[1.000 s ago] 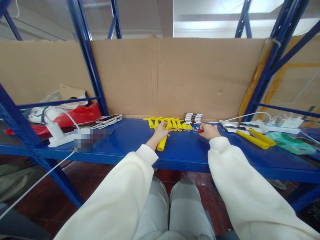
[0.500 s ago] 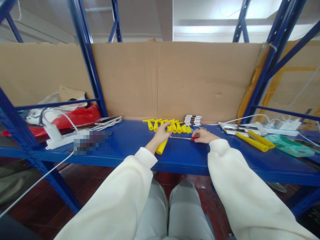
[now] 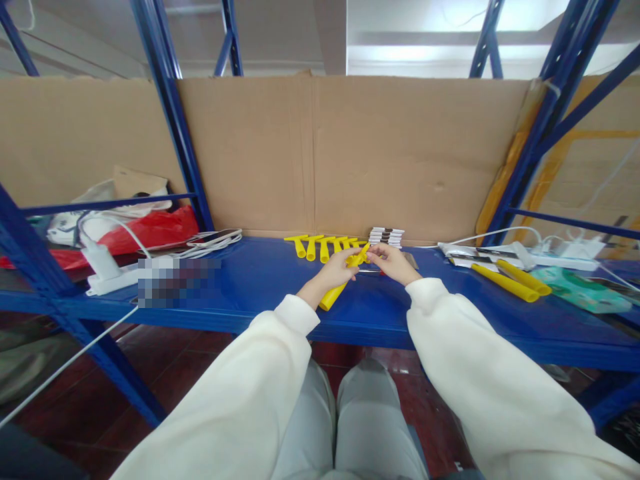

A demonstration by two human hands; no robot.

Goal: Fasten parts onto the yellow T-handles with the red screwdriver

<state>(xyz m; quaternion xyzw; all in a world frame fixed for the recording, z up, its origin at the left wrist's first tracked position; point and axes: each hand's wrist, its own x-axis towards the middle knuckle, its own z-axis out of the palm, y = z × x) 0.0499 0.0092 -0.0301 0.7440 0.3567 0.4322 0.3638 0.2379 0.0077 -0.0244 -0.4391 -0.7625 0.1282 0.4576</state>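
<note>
My left hand [image 3: 339,272] is closed around a yellow T-shaped piece with a tubular handle [image 3: 332,297], whose open end points toward me. My right hand [image 3: 393,262] pinches at the far crosspiece of that same piece, fingertips close to those of the left. Whether a small part sits between the right fingers is too small to tell. Under the hands lies a screwdriver [image 3: 369,271], partly hidden. Just beyond, several similar yellow T-shaped pieces [image 3: 311,249] form a row, the right end of it covered by my hands.
White packets with dark bands [image 3: 386,236] are stacked at the back against the cardboard panel [image 3: 400,153]. Two yellow tubes [image 3: 505,283] and a green packet [image 3: 583,290] lie at right. A power strip [image 3: 107,283] and cables stand at left. Blue posts [image 3: 173,113] frame the shelf.
My right hand has left the red-handled screwdriver and come left and up to the head of the yellow piece. My left hand has raised that piece's crosspiece slightly and shifted right.
</note>
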